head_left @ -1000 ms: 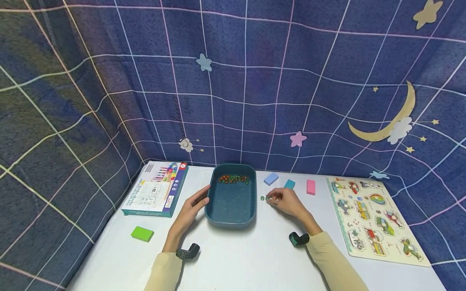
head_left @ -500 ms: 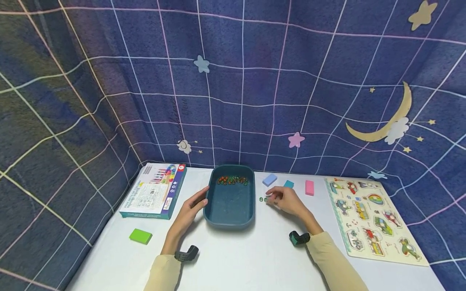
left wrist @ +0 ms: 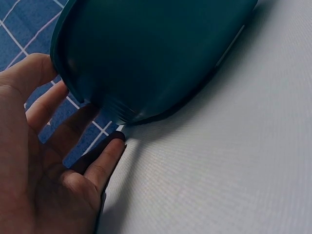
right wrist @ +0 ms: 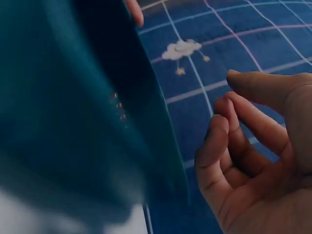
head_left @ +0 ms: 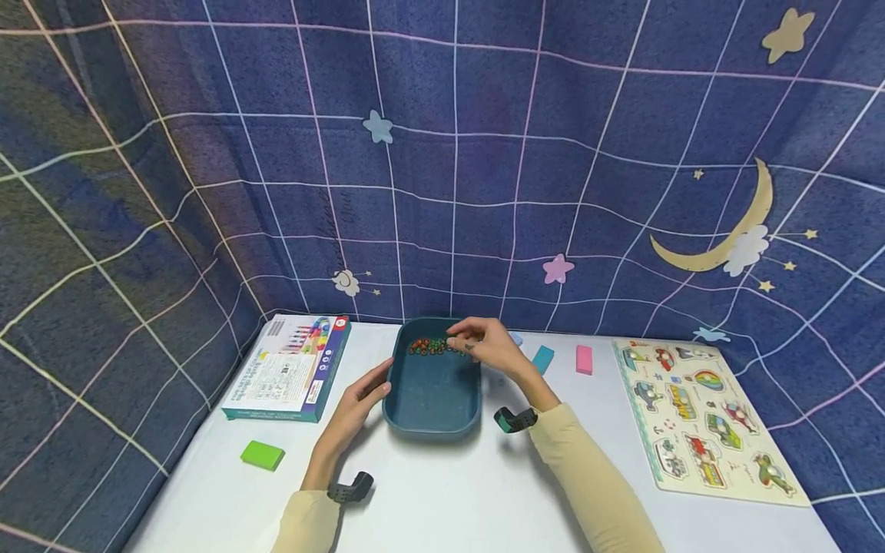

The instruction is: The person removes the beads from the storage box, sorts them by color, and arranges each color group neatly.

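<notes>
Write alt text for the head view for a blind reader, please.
A person's right hand is over the far end of a teal tray on a white table, near small orange and green beads inside; the left hand touches the tray's left side.

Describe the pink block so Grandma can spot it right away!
Find the dark teal tub on the table, then look right to the big puzzle. Small blocks lie between them, and the pink block is nearest the puzzle. Its neighbour is turquoise; it's the only pink one.

There are two hands (head_left: 354, 403), one tub (head_left: 432, 403), four blocks (head_left: 263, 455) (one half-hidden), one box (head_left: 286, 384), one puzzle board (head_left: 698, 453).
</notes>
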Available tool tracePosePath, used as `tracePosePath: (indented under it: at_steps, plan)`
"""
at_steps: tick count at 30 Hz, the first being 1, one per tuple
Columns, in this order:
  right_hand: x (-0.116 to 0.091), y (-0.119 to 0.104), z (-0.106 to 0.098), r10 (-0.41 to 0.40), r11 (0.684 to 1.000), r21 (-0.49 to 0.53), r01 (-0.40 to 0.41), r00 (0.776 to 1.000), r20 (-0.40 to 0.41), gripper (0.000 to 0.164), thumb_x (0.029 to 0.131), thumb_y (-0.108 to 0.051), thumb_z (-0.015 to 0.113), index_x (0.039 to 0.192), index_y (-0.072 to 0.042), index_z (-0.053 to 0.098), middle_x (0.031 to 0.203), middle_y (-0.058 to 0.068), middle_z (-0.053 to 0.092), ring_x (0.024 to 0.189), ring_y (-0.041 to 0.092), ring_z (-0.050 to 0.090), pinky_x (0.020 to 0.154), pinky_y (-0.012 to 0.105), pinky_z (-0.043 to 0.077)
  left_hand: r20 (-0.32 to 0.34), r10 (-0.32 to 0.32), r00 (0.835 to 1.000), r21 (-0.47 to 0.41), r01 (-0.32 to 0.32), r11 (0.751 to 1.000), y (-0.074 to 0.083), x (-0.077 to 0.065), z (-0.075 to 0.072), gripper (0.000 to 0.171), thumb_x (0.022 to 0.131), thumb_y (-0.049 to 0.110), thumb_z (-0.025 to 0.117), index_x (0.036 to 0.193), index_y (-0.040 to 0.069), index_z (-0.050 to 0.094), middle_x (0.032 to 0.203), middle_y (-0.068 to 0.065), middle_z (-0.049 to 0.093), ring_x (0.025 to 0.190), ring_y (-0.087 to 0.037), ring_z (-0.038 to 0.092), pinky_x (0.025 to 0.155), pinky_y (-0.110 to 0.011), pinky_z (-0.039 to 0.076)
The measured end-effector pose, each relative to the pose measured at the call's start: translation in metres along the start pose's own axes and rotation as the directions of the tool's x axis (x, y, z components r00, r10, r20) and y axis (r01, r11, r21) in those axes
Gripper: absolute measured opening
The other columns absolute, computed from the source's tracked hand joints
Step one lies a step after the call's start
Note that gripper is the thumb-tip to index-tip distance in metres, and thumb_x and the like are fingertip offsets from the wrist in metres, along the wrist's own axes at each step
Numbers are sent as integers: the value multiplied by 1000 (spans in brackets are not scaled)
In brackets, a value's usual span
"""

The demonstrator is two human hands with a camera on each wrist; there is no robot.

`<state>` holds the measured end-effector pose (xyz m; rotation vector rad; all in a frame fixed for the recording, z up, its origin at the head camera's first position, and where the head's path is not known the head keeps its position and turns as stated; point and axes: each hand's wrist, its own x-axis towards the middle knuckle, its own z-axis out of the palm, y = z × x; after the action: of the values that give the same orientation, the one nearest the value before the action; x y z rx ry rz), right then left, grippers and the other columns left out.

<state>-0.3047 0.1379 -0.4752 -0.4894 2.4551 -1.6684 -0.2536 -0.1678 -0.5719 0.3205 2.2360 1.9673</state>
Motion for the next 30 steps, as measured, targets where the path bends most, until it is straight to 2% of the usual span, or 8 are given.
tracePosePath:
  at_steps: [3, 7, 10, 13, 16, 20, 24, 30]
  plan:
    - [18, -6, 16, 11, 1000, 15, -11, 1000, 10, 30, 100, -19, 73, 124, -2, 74, 110, 29, 74, 71, 18, 62, 67, 41, 58, 2, 7, 1000, 2, -7, 1000, -2, -1, 0, 54, 108, 27, 61, 160, 17, 48, 168, -10, 46, 157, -35, 42, 109, -7, 43]
    - [35, -6, 35, 68, 997, 24, -68, 998, 7, 32, 99, -15, 74, 125, 2, 73, 110, 29, 76, 83, 39, 69, 76, 54, 62, 6, 12, 1000, 11, -12, 1000, -3, -1, 1, 54, 109, 27, 61, 160, 17, 48, 168, -11, 45, 157, -35, 42, 109, -7, 42]
    - [43, 0, 46, 140, 989, 34, -141, 990, 14, 29, 98, -12, 75, 123, 2, 75, 107, 26, 77, 88, 44, 71, 76, 52, 64, 6, 10, 1000, 22, -10, 1000, -3, -1, 0, 54, 109, 28, 60, 160, 18, 48, 168, -10, 45, 157, -35, 42, 110, -7, 41]
    - [48, 6, 54, 201, 979, 25, -201, 980, -1, 25, 96, -9, 76, 118, 1, 77, 102, 27, 78, 76, 32, 73, 67, 42, 65, 11, 8, 1000, 29, -8, 1000, -1, 0, -1, 55, 109, 30, 60, 161, 19, 48, 169, -9, 45, 158, -34, 41, 110, -7, 41]
    - [52, 10, 60, 219, 975, -20, -220, 974, -49, 20, 93, -6, 78, 112, 2, 79, 96, 27, 79, 64, 20, 69, 58, 33, 63, 13, 6, 1000, 24, -6, 1000, 2, 1, -2, 55, 108, 31, 61, 161, 19, 48, 169, -8, 45, 158, -33, 41, 109, -6, 41]
    - [57, 16, 68, 233, 963, -105, -246, 965, -119, 15, 89, -1, 81, 104, 1, 81, 83, 22, 79, 55, 12, 64, 50, 26, 59, 10, -2, 1000, 11, 2, 1000, 2, 2, -3, 55, 108, 31, 62, 160, 20, 48, 169, -6, 46, 158, -31, 41, 109, -6, 41]
    - [58, 24, 76, 240, 944, -195, -266, 959, -149, 14, 85, -3, 85, 99, -4, 84, 73, 15, 78, 46, 6, 58, 44, 22, 53, 13, -10, 1000, 4, 10, 1000, -1, -1, -1, 56, 108, 30, 62, 160, 19, 48, 169, -7, 45, 158, -31, 41, 109, -7, 41]
    - [60, 27, 79, 221, 907, -335, -256, 965, -140, 15, 84, -14, 91, 97, -11, 86, 84, 10, 80, 45, 6, 55, 45, 20, 48, 7, -11, 1000, 1, 11, 1000, 0, -2, 0, 55, 108, 31, 62, 160, 19, 48, 168, -6, 46, 158, -30, 41, 110, -7, 41]
